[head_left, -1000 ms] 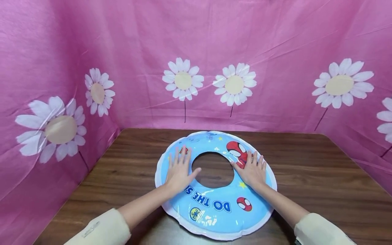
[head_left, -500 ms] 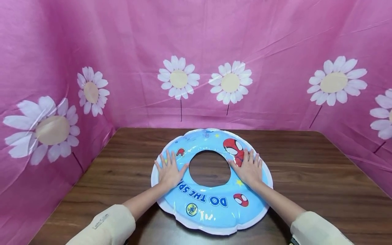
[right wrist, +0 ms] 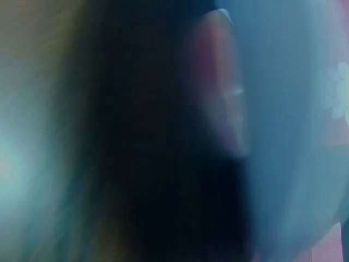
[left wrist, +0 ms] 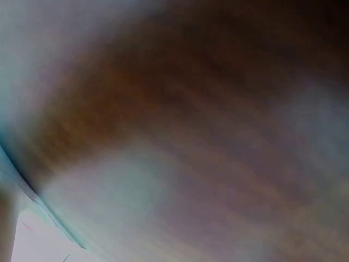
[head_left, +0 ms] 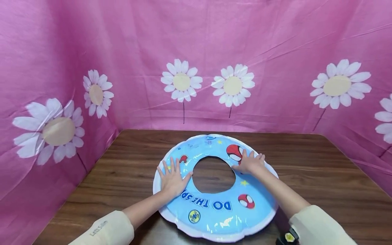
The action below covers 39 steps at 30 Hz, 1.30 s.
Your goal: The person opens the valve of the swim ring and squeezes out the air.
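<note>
A blue inflatable swim ring (head_left: 214, 217) with a pale rim lies flat in the head view, printed with red mask faces, stars and lettering. On its left side rests my left hand (head_left: 172, 180), palm down, fingers spread and thumb reaching the hole's edge. Across the hole, my right hand (head_left: 251, 164) touches the ring's right side by the larger red face, its wrist raised and thumb by the inner edge. The left wrist view is mostly blur. In the right wrist view, a blurred red print (right wrist: 212, 54) shows beside the ring's pale blue surface (right wrist: 278, 109).
The brown wooden table (head_left: 321, 177) extends around the ring. A pink curtain (head_left: 260, 34) with daisy prints hangs behind and along both sides. At the right cuff sits a black device (head_left: 287, 238) with a yellow mark.
My left hand has slid back toward me and outward, to the ring's left edge. The right hand has stayed near the red face, and its wrist has risen.
</note>
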Each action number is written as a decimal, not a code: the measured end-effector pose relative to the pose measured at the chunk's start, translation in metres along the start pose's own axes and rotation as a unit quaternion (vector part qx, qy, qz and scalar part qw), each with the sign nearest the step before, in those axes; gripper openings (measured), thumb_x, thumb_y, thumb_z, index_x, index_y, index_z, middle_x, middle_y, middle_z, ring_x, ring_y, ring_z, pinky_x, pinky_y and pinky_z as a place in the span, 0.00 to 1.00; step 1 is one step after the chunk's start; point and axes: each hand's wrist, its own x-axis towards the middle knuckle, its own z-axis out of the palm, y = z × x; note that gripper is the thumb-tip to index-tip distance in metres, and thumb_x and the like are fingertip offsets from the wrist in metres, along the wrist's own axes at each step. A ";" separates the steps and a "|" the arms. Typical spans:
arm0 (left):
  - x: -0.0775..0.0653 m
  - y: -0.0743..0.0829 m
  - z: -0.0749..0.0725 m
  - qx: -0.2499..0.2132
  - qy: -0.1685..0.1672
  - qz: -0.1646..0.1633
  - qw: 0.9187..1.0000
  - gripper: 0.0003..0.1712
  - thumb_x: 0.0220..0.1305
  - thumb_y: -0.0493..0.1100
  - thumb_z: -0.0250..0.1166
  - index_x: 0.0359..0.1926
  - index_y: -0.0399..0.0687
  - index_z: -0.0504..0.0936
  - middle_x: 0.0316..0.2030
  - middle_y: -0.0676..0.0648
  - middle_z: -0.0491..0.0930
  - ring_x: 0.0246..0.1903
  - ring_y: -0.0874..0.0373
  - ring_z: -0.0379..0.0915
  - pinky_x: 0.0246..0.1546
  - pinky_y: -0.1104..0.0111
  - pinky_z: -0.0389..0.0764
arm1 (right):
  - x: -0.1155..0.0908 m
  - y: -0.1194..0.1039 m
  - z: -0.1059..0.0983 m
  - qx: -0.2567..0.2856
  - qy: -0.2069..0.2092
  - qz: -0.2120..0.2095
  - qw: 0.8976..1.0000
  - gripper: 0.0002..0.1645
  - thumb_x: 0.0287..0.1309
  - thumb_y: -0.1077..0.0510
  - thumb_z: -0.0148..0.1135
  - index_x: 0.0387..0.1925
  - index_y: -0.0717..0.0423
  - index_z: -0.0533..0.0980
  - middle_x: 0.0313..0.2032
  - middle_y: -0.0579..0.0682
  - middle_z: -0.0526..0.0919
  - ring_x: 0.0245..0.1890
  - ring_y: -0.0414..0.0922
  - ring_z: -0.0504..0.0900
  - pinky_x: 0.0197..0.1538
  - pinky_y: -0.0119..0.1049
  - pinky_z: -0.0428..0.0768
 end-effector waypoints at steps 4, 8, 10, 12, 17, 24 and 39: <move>0.000 0.002 0.001 0.000 0.002 -0.002 1.000 0.49 0.62 0.69 0.44 0.70 0.37 0.50 0.68 0.34 0.44 0.65 0.32 0.30 0.58 0.40 0.28 | 0.023 0.005 0.016 0.054 0.073 -0.050 0.995 0.57 0.52 0.30 0.52 0.66 0.69 0.50 0.62 0.74 0.52 0.60 0.74 0.48 0.60 0.63 0.43; 0.000 0.001 0.000 -0.004 0.001 0.003 1.000 0.49 0.62 0.69 0.44 0.70 0.37 0.49 0.68 0.34 0.44 0.65 0.32 0.30 0.58 0.40 0.28 | 0.036 0.015 0.043 0.090 0.145 -0.091 0.981 0.58 0.53 0.27 0.48 0.69 0.64 0.46 0.66 0.70 0.45 0.63 0.72 0.40 0.61 0.63 0.38; 0.001 0.001 -0.002 -0.026 0.005 0.008 1.000 0.48 0.62 0.68 0.45 0.69 0.36 0.50 0.68 0.33 0.44 0.64 0.31 0.30 0.57 0.39 0.28 | 0.036 0.017 0.050 0.098 0.166 -0.096 0.977 0.58 0.53 0.27 0.47 0.70 0.61 0.45 0.67 0.69 0.43 0.63 0.71 0.39 0.61 0.62 0.37; 0.003 0.001 -0.006 -0.068 0.005 0.000 0.998 0.48 0.63 0.67 0.45 0.69 0.35 0.51 0.68 0.33 0.45 0.65 0.32 0.30 0.58 0.41 0.27 | 0.034 0.017 0.050 0.105 0.184 -0.101 0.972 0.56 0.53 0.28 0.48 0.70 0.58 0.45 0.67 0.67 0.44 0.64 0.71 0.39 0.61 0.62 0.36; 0.012 0.003 -0.023 -0.192 0.021 -0.056 0.980 0.44 0.64 0.62 0.49 0.67 0.31 0.54 0.66 0.30 0.48 0.65 0.34 0.34 0.59 0.42 0.30 | 0.033 0.018 0.051 0.099 0.198 -0.106 0.969 0.53 0.54 0.28 0.48 0.70 0.56 0.48 0.67 0.66 0.46 0.64 0.69 0.40 0.61 0.62 0.37; 0.043 0.006 -0.036 -0.119 0.013 -0.012 0.993 0.47 0.60 0.64 0.53 0.67 0.35 0.55 0.66 0.30 0.49 0.64 0.31 0.37 0.59 0.40 0.38 | 0.028 0.014 0.051 0.100 0.187 -0.106 0.971 0.53 0.54 0.29 0.49 0.70 0.57 0.49 0.67 0.66 0.47 0.64 0.68 0.41 0.61 0.63 0.37; 0.064 -0.013 0.002 0.013 -0.052 0.144 0.988 0.36 0.69 0.65 0.32 0.72 0.57 0.42 0.71 0.45 0.36 0.67 0.40 0.29 0.60 0.43 0.32 | 0.034 0.014 0.054 0.075 0.192 -0.146 0.968 0.46 0.59 0.31 0.44 0.71 0.49 0.48 0.69 0.61 0.43 0.66 0.64 0.42 0.62 0.61 0.38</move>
